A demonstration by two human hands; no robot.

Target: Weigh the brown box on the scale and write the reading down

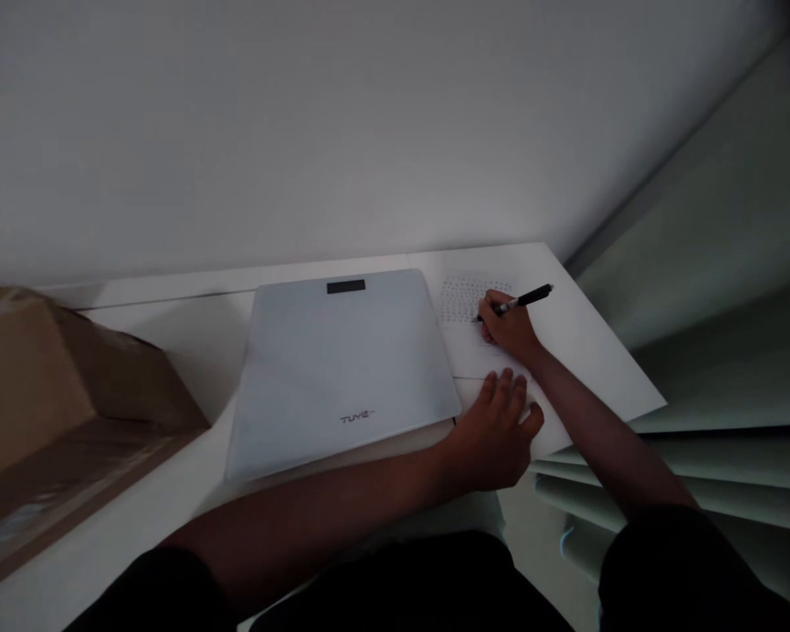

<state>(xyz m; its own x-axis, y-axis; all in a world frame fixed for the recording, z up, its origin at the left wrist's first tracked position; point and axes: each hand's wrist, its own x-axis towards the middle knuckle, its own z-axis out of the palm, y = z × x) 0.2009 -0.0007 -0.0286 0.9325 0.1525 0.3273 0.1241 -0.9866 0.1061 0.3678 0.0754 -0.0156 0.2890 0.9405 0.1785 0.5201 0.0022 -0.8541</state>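
from the head view, the right hand (508, 329) pinches a black pen (520, 301) between its fingers, tip down on a sheet of paper (467, 303) covered in rows of small marks. the left hand (497, 430) lies flat, fingers loosely spread, pressing the paper's near edge. just left of the paper sits a white digital scale (339, 369) on the white table (171, 333); a cardboard box (53, 395) stands far left.
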